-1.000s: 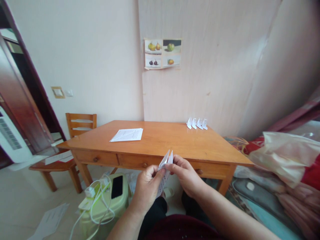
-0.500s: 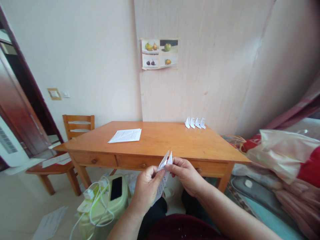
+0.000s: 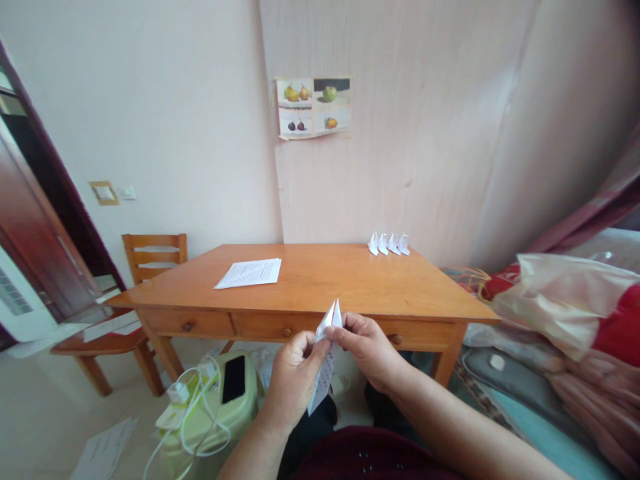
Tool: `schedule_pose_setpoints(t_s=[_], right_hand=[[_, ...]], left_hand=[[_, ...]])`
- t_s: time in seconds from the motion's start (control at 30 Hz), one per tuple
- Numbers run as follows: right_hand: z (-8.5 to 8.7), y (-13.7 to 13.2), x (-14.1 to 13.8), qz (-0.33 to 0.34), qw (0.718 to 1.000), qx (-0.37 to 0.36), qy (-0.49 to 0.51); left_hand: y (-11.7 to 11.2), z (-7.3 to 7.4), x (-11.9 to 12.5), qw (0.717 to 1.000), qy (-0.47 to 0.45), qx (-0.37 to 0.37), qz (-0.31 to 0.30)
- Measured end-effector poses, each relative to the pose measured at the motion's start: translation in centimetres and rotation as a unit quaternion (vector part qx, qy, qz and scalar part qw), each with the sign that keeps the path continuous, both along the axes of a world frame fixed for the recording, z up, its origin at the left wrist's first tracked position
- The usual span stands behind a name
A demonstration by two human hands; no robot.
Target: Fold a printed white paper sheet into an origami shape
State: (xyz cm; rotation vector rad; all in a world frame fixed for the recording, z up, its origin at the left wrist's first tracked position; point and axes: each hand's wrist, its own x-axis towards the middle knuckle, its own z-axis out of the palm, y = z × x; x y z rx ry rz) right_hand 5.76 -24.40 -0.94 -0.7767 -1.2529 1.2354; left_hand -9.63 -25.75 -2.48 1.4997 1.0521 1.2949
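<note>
At left, a wooden chair stands beside a wooden table, and a pale green box with a black phone lying on top sits low in front. A stack of printed sheets lies on the table's left half. Near the middle, just in front of the table's edge, the left hand pinches a folded printed paper between thumb and fingers; the paper slants upward to two narrow points. Just right of it, the right hand grips the same paper below those points, its thumb close to the other thumb. The paper is held in the air with nothing flat beneath it, so creases could go crooked if the thumbs press unevenly. Too hard a pull might tear the narrow points, and a slack left pinch might let the layers spring apart. Farther right, four small folded paper shapes stand in a row near the table's back corner; looking light, they could topple if something jolts the table.
</note>
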Motion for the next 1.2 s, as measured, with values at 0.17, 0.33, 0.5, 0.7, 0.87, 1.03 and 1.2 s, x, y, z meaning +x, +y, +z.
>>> schedule_pose_setpoints(t_s=[0.17, 0.33, 0.5, 0.7, 0.87, 1.03, 1.2], right_hand=[[-0.3, 0.1, -0.1, -0.024, 0.999, 0.012, -0.026], [-0.1, 0.2, -0.2, -0.027, 0.999, 0.011, -0.029], [0.2, -0.1, -0.1, -0.007, 1.0, 0.001, -0.021], [0.0, 0.0, 0.0, -0.022, 0.999, 0.013, -0.041], [-0.2, 0.0, -0.1, -0.028, 0.999, 0.011, -0.034], [0.0, 0.0, 0.0, -0.016, 0.999, 0.005, -0.037], [0.1, -0.3, -0.1, -0.01, 1.0, 0.004, -0.025]], left_hand=[[0.3, -0.1, 0.1, 1.0, 0.001, 0.01, 0.007], [0.6, -0.5, -0.1, 1.0, 0.01, 0.022, -0.001], [0.2, -0.2, 0.2, 0.999, -0.043, -0.01, 0.0], [0.2, -0.2, 0.4, 0.994, -0.101, -0.025, -0.018], [0.0, -0.1, 0.7, 0.989, -0.136, -0.044, -0.024], [-0.4, 0.3, 1.0, 0.988, -0.144, -0.053, -0.023], [-0.3, 0.0, 0.9, 0.991, -0.126, -0.044, -0.024]])
